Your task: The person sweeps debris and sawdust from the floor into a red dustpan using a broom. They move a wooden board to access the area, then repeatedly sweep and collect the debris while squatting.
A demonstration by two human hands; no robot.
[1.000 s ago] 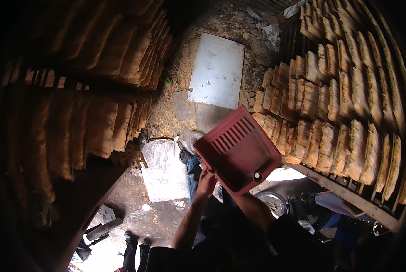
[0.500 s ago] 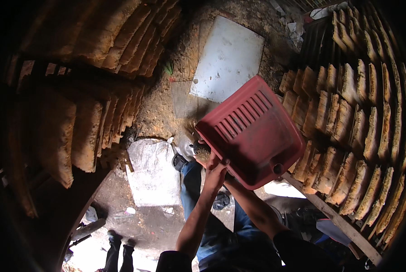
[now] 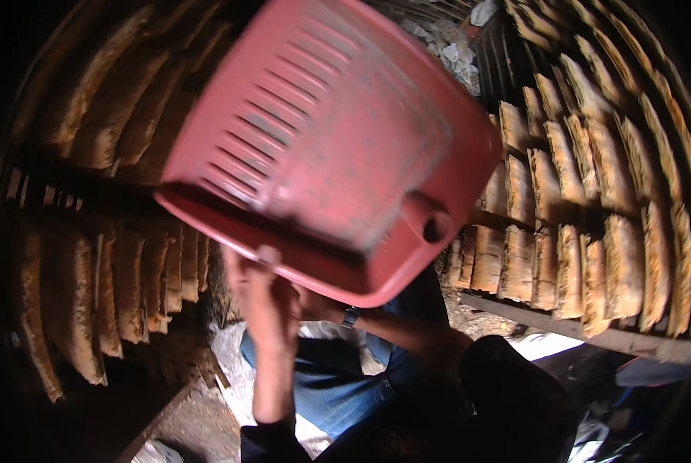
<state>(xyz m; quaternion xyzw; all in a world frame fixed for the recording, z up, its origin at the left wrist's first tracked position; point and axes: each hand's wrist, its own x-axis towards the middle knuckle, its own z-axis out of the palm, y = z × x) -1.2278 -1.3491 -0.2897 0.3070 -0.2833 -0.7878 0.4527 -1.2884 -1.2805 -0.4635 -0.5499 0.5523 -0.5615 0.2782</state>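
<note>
A shallow red plastic tray (image 3: pixel 361 147), with a row of ridged slots along one side and a round socket at a corner, is tilted up in front of me. My left hand (image 3: pixel 264 297) is closed on its near rim, the thumb over the edge. My right hand (image 3: pixel 313 305) is just behind the left, under the tray. The tray and left hand cover its fingers, so its hold does not show. A dark watch (image 3: pixel 351 316) is on my right wrist.
Racks of rough, yellowish-brown curved slabs stand on the right (image 3: pixel 565 185) and left (image 3: pixel 114 285). A wooden rail (image 3: pixel 577 318) runs below the right rack. A whitish sack (image 3: pixel 230 347) lies on the floor by my legs. Pale rubble (image 3: pixel 457 58) is at the far end.
The tray has been lifted toward me and moved left, so it now fills much more of the view. My left hand has moved left with it. My view has also shifted.
</note>
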